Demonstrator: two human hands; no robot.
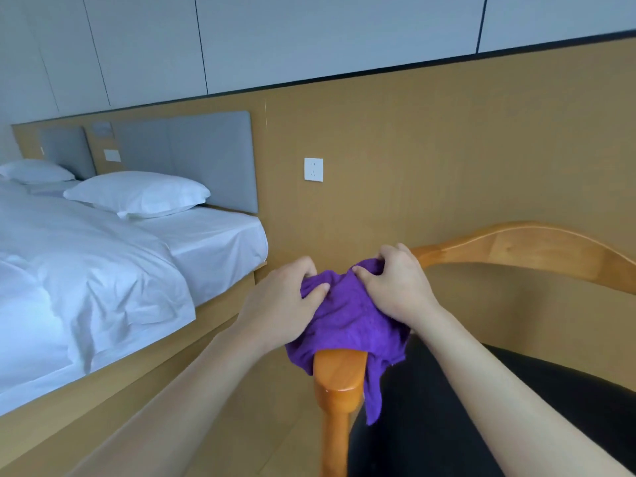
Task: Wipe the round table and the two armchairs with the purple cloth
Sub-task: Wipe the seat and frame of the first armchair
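You had the purple cloth [347, 318] draped over the armchair [339, 370] armrest, so both palms could drag it along the wood | left hand [282, 301] and right hand [395, 287]: each grip curled, bunching cloth | bed [103, 270] close left; wall socket [313, 169] beyond; round table unseen

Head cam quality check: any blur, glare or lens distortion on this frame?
Head view: strong wide-angle bend, the wall trim curves and tilts; soft, even light, no hard shadows; mild sheen on the armchair's wooden armrest, no blown glare; purple cloth and both hands, left hand and right hand, sharp enough; forearms near the bottom edge look stretched.
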